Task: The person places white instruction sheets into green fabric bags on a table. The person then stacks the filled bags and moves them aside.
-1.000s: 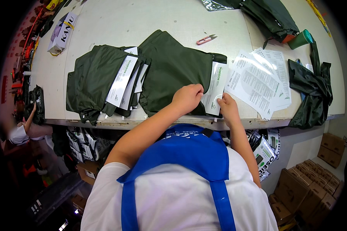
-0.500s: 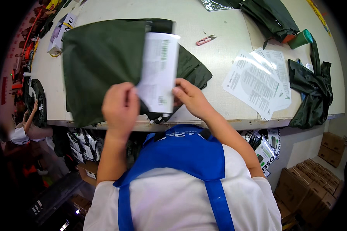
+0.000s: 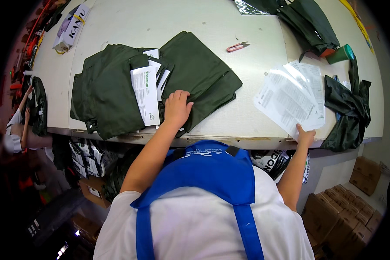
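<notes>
Folded dark green garments (image 3: 108,82) lie stacked at the left of the table, with white printed leaflets (image 3: 145,95) slipped among them. To their right is another folded dark green garment (image 3: 199,69), lying at a slant. My left hand (image 3: 177,106) rests on its near left part, fingers laid over the cloth, holding nothing. At the right, my right hand (image 3: 305,135) pinches the near edge of a spread of printed paper sheets (image 3: 286,95); how many sheets it grips cannot be made out.
Pink-handled thread snips (image 3: 237,47) lie beyond the garments. A green cup-like container (image 3: 340,54), dark garments (image 3: 307,26) and a tied dark bundle (image 3: 349,108) sit at the right. A white box (image 3: 71,28) stands far left, and another person's arms (image 3: 25,108) show below it.
The leaflet and garment that both hands held now lie on the left stack. My left hand has shifted right onto the slanted garment; my right hand has moved right to the paper sheets.
</notes>
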### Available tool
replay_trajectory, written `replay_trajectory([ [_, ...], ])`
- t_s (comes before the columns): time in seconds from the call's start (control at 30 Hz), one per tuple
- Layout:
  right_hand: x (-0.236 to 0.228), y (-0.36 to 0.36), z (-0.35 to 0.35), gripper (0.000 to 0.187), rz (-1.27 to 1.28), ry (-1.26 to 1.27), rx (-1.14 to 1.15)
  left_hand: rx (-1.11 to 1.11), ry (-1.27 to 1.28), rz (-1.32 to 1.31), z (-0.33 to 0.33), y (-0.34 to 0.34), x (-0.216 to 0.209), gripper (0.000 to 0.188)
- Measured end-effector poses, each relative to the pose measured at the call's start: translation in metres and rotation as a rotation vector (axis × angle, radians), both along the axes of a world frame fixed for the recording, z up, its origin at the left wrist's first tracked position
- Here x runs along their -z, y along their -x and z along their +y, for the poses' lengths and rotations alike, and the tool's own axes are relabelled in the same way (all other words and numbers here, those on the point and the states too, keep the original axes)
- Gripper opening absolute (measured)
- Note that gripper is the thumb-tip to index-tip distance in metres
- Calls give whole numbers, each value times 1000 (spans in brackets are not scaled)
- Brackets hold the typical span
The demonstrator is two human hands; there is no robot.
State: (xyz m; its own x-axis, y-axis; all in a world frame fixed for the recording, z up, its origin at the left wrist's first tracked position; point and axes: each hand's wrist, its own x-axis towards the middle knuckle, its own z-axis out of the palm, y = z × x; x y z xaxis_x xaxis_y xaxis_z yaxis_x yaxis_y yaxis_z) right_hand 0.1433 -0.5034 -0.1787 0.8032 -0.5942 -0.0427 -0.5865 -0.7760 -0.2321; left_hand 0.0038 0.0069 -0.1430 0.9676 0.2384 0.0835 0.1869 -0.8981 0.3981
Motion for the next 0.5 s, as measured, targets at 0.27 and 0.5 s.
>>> replay_trajectory([
  [0.27, -55, 14, 20, 18, -291, -38, -189, -54, 186, -16, 13, -12, -8, 11],
  [0.5, -62, 8, 22, 14, -481, 226, -388, -7, 314, -13, -9, -27, -37, 10],
])
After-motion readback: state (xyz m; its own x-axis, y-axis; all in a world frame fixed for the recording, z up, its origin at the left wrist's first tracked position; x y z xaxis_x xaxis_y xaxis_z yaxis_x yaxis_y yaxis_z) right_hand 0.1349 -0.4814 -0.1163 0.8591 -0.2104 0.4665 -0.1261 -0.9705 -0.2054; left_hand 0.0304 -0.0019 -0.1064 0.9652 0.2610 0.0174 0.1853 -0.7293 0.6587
